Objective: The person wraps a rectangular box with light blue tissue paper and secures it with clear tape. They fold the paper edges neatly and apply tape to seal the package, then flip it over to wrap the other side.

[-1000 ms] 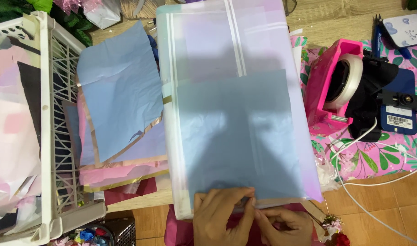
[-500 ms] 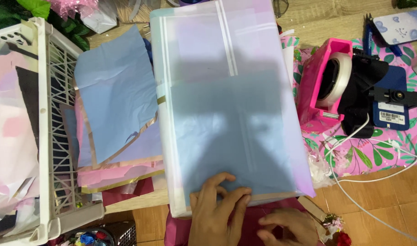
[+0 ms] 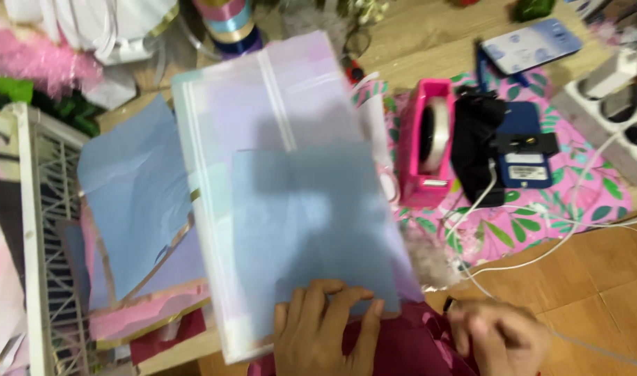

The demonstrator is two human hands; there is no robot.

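- Lying flat across the middle of the wooden floor (image 3: 576, 278) is a big stack of pale wrapping sheets (image 3: 263, 139), lilac and white, running from the far side down toward the person.
- On top of that stack's near half sits a light blue tissue sheet (image 3: 311, 223), its near edge just under the left hand's fingertips.
- Left of the stack, more loose blue and pink sheets (image 3: 130, 209) overlap each other beside a white wire basket (image 3: 33, 230).
- Right of the stack, a pink tape dispenser (image 3: 426, 143) stands on a pink leafy cloth (image 3: 541, 216), well apart from both hands.
- The left hand (image 3: 325, 334) rests palm down on the blue sheet's near edge, fingers (image 3: 332, 296) slightly spread and pressing flat.
- The right hand (image 3: 503, 341) is blurred, off the stack near its near right corner; I cannot tell how its fingers are set.
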